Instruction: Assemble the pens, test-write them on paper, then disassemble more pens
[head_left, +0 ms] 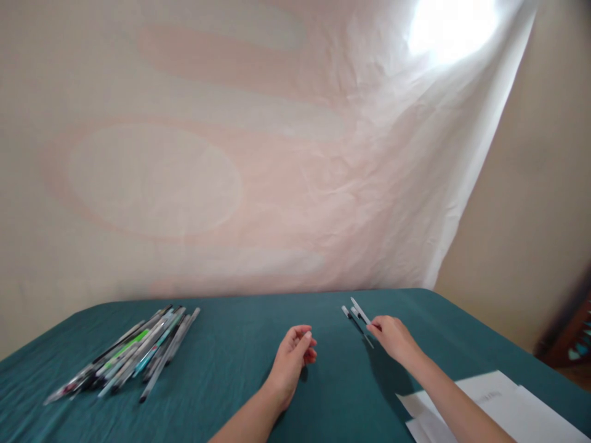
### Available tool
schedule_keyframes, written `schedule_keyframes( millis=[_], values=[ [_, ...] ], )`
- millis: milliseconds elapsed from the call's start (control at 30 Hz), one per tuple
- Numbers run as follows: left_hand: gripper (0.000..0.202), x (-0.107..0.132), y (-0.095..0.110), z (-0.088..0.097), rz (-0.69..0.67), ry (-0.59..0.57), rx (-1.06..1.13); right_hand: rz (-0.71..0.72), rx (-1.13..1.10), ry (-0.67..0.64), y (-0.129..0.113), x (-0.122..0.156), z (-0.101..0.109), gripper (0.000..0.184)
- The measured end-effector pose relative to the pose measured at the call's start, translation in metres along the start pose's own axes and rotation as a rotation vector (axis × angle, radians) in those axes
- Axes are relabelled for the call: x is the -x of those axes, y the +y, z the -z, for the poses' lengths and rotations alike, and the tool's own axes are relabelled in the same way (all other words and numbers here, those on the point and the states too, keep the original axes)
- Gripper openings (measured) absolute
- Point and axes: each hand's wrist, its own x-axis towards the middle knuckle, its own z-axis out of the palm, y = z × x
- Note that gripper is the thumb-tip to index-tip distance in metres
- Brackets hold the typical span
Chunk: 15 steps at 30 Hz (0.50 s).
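Observation:
My right hand point(392, 337) pinches the near end of a pale pen point(359, 309) between thumb and fingers. The pen points away and to the left. Just beside it a slim dark pen with a whitish cap point(357, 323) lies on the cloth. The light end of another pen shows between them, the rest partly hidden. My left hand point(293, 360) is at the middle of the table, its fingers loosely curled and slightly apart, with nothing visible in them. Left of it lies a heap of pens point(138, 351) in grey, black, green and light blue, somewhat blurred.
A dark green cloth point(221, 369) covers the table. White sheets of paper point(503, 400) lie at the near right, partly under my right forearm. Behind the far edge hangs a pale, wrinkled sheet point(286, 184) with faint pink shapes, lit by a bright spot at upper right.

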Motion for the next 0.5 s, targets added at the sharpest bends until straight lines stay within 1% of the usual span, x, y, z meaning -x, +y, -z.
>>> schedule_keyframes(
  millis=[100,500],
  values=[
    [0.038,0.001,0.002,-0.001,-0.001,-0.009,-0.004,-0.014,0.034,-0.017,0.003,0.001,-0.004,0.031],
    [0.038,0.001,0.002,-0.001,0.044,0.014,0.045,-0.038,0.101,-0.058,-0.003,0.003,-0.014,0.029]
  ],
)
